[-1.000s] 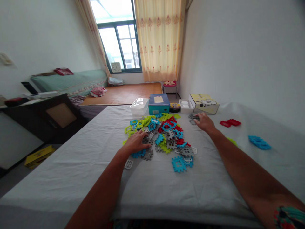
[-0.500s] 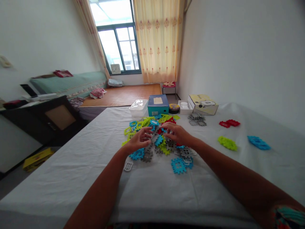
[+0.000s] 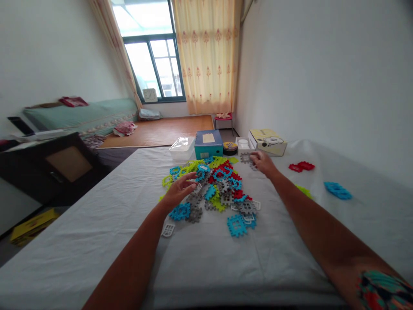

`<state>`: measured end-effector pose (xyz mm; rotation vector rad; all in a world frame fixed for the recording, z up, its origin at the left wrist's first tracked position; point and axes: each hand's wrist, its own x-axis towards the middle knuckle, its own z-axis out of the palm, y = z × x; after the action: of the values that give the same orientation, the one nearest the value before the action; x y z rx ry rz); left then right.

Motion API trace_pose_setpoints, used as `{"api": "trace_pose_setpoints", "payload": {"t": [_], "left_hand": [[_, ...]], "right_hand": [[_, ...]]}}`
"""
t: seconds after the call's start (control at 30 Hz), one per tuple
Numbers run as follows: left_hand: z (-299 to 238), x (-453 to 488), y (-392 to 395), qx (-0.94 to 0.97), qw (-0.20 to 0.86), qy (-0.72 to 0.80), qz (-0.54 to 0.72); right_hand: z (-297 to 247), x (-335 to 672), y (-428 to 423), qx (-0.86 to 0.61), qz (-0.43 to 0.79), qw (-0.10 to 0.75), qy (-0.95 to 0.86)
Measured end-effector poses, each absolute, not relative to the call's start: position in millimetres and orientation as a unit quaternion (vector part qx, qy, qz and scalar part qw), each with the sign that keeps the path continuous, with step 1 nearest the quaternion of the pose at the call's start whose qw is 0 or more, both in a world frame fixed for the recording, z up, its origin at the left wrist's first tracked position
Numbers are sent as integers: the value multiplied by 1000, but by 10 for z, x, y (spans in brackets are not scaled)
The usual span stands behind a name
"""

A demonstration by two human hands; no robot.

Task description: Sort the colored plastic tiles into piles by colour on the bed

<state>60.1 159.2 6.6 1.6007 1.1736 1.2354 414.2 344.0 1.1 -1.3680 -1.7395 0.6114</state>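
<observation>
A heap of interlocking plastic building tiles (image 3: 221, 174) in blue, lime, red and grey lies on the table, with some white window-like pieces. My left hand (image 3: 179, 190) is at the heap's left side, fingers apart and curved, holding nothing that I can see. My right hand (image 3: 263, 163) is beyond the heap to the right, its fingers closed on a grey building tile (image 3: 246, 158). Grey tiles under that hand are mostly hidden. Nearest the front edge of the heap is a square blue tile (image 3: 237, 225).
Red tiles (image 3: 301, 166), blue tiles (image 3: 337, 190) and partly hidden lime tiles (image 3: 303, 191) lie apart on the right. Behind the heap stand a clear plastic box (image 3: 182, 147), a blue box (image 3: 208, 145), a round tin (image 3: 230, 148), a small white box (image 3: 243, 146) and a yellow box (image 3: 268, 142).
My right hand has moved from over the heap to the right and away from me, a grey tile now in it. My left hand stays by the heap. The view has turned slightly right.
</observation>
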Motion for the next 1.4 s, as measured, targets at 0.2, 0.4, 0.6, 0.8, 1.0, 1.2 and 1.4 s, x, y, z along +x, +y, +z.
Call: {"api": "trace_pose_setpoints", "payload": {"t": [0.2, 0.4, 0.6, 0.8, 1.0, 1.2, 1.4], "left_hand": [[-2, 533, 1696, 623, 307, 522, 495], [-24, 509, 1683, 660, 209, 559, 458], [-98, 728, 1652, 772, 68, 544, 323], [-160, 848, 1716, 740, -16, 648, 180], [-95, 735, 1674, 712, -52, 676, 181], [-94, 900, 1713, 748, -65, 623, 220], [-80, 878, 1767, 736, -58, 634, 230]], "right_hand": [[-342, 5054, 3856, -737, 85, 294, -602], [-447, 5039, 3836, -717, 12, 268, -643], [-287, 4566, 3675, -592, -34, 311, -743], [-140, 3989, 3357, -464, -17, 328, -823], [-15, 3713, 3040, -412, 16, 330, -849], [62, 3480, 2779, -372, 40, 327, -868], [36, 3389, 2651, -343, 65, 325, -879]]}}
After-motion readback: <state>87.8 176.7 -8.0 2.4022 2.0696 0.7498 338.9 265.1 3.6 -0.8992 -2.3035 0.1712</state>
